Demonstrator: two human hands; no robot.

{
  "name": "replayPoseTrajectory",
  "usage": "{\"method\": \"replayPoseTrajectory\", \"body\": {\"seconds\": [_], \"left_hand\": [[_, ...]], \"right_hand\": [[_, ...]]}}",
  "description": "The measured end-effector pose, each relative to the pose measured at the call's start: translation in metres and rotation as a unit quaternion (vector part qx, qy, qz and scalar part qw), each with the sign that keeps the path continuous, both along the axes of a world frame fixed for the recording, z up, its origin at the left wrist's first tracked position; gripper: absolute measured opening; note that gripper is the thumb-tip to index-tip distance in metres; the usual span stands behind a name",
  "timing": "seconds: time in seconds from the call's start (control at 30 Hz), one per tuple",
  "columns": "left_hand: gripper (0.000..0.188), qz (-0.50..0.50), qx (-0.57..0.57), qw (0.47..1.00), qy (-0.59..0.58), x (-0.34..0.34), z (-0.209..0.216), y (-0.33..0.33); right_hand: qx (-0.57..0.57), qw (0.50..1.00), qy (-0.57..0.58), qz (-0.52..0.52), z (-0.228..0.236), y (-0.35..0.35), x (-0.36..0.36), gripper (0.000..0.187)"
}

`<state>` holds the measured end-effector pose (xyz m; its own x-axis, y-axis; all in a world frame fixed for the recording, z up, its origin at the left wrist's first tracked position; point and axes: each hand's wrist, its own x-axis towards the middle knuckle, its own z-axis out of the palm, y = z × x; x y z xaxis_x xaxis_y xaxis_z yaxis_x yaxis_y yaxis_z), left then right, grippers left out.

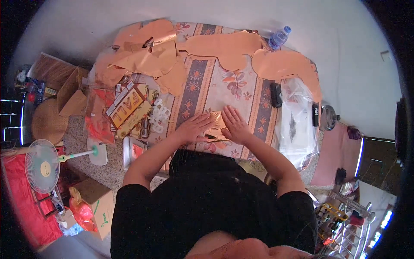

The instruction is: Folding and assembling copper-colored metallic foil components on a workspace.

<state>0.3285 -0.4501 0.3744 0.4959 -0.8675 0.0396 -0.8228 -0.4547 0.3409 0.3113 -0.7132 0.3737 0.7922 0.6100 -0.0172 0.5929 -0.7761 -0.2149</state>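
Note:
A small sheet of shiny gold foil [217,122] lies near the front edge of the table, over the floral tablecloth [202,93]. My left hand [195,127] rests flat on its left side with the fingers stretched out. From the right, my right hand [235,125] lies on the sheet's other side, also flat, its fingers pointing away from me. Neither hand grips anything. Both palms cover parts of the sheet, so its full outline is hidden.
Large copper-coloured sheets [220,45] spread along the table's far side, near a water bottle [279,38]. Printed packets [129,105] and white plastic rings [159,115] lie left. Clear plastic bags [297,125] and a black object [276,95] lie right. A fan [42,166] stands lower left.

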Motion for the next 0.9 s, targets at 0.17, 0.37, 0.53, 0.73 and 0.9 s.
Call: {"method": "replayPoseTrajectory", "body": {"seconds": [0.17, 0.37, 0.53, 0.73, 0.9], "left_hand": [[0.084, 0.000, 0.002, 1.000, -0.001, -0.003, -0.004, 0.001], [0.082, 0.017, 0.019, 0.997, 0.067, -0.016, 0.026, -0.004], [0.079, 0.097, 0.016, 0.995, 0.025, -0.052, 0.011, -0.012], [0.074, 0.050, 0.008, 0.999, 0.013, -0.069, 0.020, 0.010], [0.066, 0.036, -0.052, 0.997, -0.036, -0.068, 0.010, 0.016]], "right_hand": [[0.005, 1.000, -0.006, 0.014, 0.005, 0.000, -0.002, 0.072], [0.020, 0.999, -0.020, 0.020, 0.003, -0.001, -0.008, 0.074], [0.046, 0.999, 0.012, 0.026, 0.001, 0.002, -0.023, 0.074], [0.032, 0.998, 0.024, 0.043, 0.008, 0.009, -0.041, 0.075], [0.021, 0.998, 0.043, 0.050, 0.005, 0.018, -0.049, 0.076]]}}
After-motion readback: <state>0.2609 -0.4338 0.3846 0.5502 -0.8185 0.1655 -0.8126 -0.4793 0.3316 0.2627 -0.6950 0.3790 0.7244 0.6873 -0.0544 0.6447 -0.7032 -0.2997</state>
